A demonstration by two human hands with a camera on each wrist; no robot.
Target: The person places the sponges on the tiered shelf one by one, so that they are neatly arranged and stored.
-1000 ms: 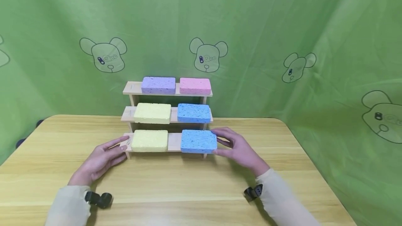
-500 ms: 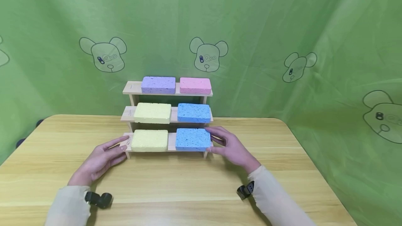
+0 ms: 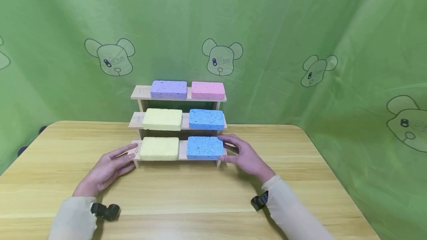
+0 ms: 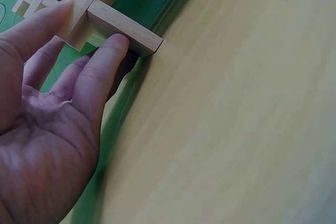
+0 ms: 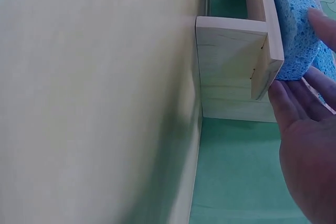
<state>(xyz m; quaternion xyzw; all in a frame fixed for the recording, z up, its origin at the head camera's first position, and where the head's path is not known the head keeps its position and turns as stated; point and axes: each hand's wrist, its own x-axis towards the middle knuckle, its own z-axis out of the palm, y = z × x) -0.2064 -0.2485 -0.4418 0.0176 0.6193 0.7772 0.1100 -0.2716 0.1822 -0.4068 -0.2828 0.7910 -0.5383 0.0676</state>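
A light wooden three-tier shelf [image 3: 182, 150] stands on the table, two sponges on each tier. My right hand [image 3: 245, 158] holds the right end of a blue sponge [image 3: 205, 148] on the lowest tier, thumb at its front and fingers toward the back. In the right wrist view, this sponge [image 5: 295, 30] lies along the board with fingers under its end. To its left sits a pale yellow sponge [image 3: 159, 149]. My left hand [image 3: 108, 167] grips the shelf's left end; the left wrist view has its fingertips against the board and the wooden leg [image 4: 126, 27].
On the middle tier lie another yellow sponge [image 3: 162, 119] and another blue sponge [image 3: 206, 119]. The top tier bears a purple sponge [image 3: 168, 89] and a pink sponge [image 3: 208, 90]. A green curtain [image 3: 273, 29] hangs behind the wooden table [image 3: 180, 203].
My right hand has shifted left with the lower blue sponge, bringing its right end in from past the shelf's edge. My left hand has stayed at the shelf.
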